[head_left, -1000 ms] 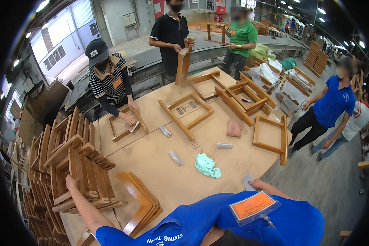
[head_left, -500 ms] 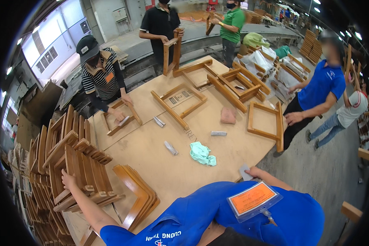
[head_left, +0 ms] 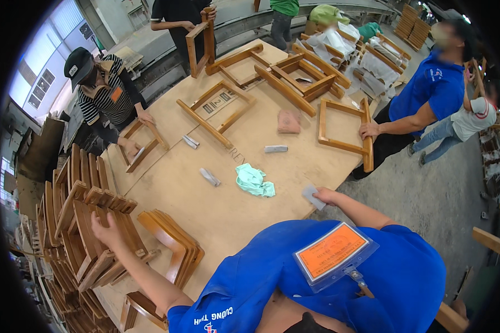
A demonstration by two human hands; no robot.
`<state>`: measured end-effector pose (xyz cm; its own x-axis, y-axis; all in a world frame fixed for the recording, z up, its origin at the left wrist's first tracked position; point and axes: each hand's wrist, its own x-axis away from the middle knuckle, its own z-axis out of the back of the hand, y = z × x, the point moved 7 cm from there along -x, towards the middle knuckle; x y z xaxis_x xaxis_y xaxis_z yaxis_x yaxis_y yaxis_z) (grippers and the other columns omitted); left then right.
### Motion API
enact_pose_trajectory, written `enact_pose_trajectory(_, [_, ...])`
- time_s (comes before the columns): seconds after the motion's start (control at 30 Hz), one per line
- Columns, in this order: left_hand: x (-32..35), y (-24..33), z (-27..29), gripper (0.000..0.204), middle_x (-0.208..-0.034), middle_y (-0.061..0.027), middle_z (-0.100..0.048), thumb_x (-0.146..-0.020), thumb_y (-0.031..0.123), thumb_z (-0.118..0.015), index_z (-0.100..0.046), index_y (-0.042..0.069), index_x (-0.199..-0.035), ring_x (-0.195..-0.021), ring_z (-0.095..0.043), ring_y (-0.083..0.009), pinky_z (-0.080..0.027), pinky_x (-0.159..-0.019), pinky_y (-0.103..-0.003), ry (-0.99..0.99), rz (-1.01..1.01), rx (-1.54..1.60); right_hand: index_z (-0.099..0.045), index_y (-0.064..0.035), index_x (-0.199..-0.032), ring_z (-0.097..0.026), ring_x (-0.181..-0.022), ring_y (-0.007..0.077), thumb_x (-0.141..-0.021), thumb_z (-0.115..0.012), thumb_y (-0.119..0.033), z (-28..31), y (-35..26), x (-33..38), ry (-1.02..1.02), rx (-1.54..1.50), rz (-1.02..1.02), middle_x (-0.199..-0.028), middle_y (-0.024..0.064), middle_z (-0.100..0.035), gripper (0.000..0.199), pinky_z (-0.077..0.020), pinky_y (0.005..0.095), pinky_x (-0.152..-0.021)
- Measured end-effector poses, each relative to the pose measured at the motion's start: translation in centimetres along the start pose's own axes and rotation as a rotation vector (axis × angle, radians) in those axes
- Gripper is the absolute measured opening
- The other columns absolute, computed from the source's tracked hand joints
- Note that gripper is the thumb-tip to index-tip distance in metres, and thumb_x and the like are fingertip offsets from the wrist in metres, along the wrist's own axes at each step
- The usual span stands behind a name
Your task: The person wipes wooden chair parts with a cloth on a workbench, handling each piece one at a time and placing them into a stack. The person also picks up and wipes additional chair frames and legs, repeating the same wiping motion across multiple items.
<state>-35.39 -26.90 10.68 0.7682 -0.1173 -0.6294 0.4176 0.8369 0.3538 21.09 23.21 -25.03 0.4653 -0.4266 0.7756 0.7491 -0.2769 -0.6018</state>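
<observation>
Currently, left hand (head_left: 106, 230): raised at the stacked wooden frames (head_left: 86, 230), fingers spread and thumb apart, nothing gripped; whether the fingertips touch the wood cannot be told.
Right hand (head_left: 326, 196): closed, pinching a grey pad (head_left: 313, 197) between thumb and fingers.
Grey pad position: at the near right edge of the counter (head_left: 194, 202), jutting from the grip toward the left; contact with the surface cannot be told.
Stacked wooden frames: at the left end, leaning in rows, beside a nested set of angled wooden pieces (head_left: 169, 233).
Mid-surface: a crumpled teal cloth (head_left: 254, 180), with a grey folded strip (head_left: 276, 149) just beyond it and a pinkish block (head_left: 288, 121) farther off.
Blue-shirted co-worker (head_left: 428, 91): one hand on the side rail of a rectangular frame (head_left: 347, 142) lying at the right edge.
Striped-shirt co-worker (head_left: 103, 94): both hands at a smaller frame (head_left: 157, 135), far left.
</observation>
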Motion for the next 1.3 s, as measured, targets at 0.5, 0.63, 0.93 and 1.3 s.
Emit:
enact_pose_trajectory(0.5, [32.4,28.9,-26.7,0.065,-0.106,-0.0171,-0.064,-0.071,0.033,-0.080,-0.055,0.007,-0.125,-0.099,-0.062,-0.0308,-0.050,-0.084,-0.040,-1.459,-0.164,0.420,-0.041,-0.0070,-0.132,-0.066,-0.082,0.0236,-0.093,-0.047,-0.016,1.8,-5.6,-8.5,-0.326,-0.101,0.085,-0.099,0.0127,-0.065,0.041,-0.0546,0.0411,-0.068])
enact_pose_trajectory(0.63, [35.3,36.4,-29.0,0.060,-0.108,-0.0182,-0.064,-0.075,0.032,-0.077,-0.056,0.006,-0.124,-0.101,-0.062,-0.0314,-0.049,-0.086,-0.039,-1.425,-0.297,0.495,-0.044,-0.0018,-0.126,-0.067,-0.074,0.0252,-0.092,-0.046,-0.012,5.6,-6.8,-10.3,-0.349,-0.150,0.159,-0.093,0.0137,-0.065,0.035,-0.0547,0.0399,-0.066])
enact_pose_trajectory(0.93, [38.5,37.6,-28.4,0.056,-0.108,-0.0201,-0.064,-0.076,0.030,-0.076,-0.057,0.005,-0.122,-0.103,-0.061,-0.0329,-0.048,-0.088,-0.040,-1.591,-0.120,0.239,-0.055,-0.0010,-0.111,-0.065,-0.069,0.0221,-0.095,-0.054,-0.025,16.8,-13.5,-17.9,-0.051,-0.443,0.153,-0.086,0.0110,-0.066,0.029,-0.0540,0.0362,-0.062])
enact_pose_trajectory(1.3, [40.0,33.1,-28.5,0.058,-0.104,-0.0204,-0.064,-0.076,0.035,-0.075,-0.057,0.007,-0.123,-0.099,-0.061,-0.0355,-0.049,-0.085,-0.041,-1.633,-0.083,0.123,-0.051,-0.0064,-0.114,-0.064,-0.065,0.0195,-0.089,-0.060,-0.025,25.7,-19.2,-21.1,0.189,-0.878,0.240,-0.080,0.0077,-0.062,0.032,-0.0513,0.0330,-0.053])
